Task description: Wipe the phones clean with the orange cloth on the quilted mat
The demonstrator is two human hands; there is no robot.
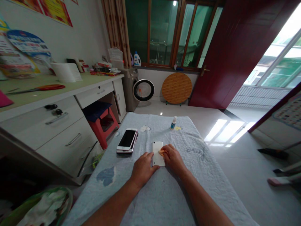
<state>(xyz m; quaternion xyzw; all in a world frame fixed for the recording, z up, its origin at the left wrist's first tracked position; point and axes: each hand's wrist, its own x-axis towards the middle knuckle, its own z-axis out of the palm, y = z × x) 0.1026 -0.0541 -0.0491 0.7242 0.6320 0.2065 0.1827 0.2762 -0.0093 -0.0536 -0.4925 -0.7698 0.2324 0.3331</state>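
Note:
A white smartphone [157, 157] lies back up on the cloth-covered table, its camera end pointing away from me. My left hand [143, 168] grips its left side, fingers along the edge and thumb at the near corner. Pinched in my right hand [172, 157] is a small orange cloth [161, 152], pressed on the phone's back near its right edge. To the left rests a stack of phones, a white one with a dark screen [127, 139] on top. A small spray bottle [173, 123] stands upright beyond my hands.
A pale blue cloth [183, 194] with leaf-like patches covers the table. At left are a white drawer desk [58, 125], a red stool [103, 124] and a bin [68, 201]. Scissors [50, 88] lie on the desk. Further back, a washing machine door [144, 90] hangs ajar beside a round wooden tabletop [176, 88].

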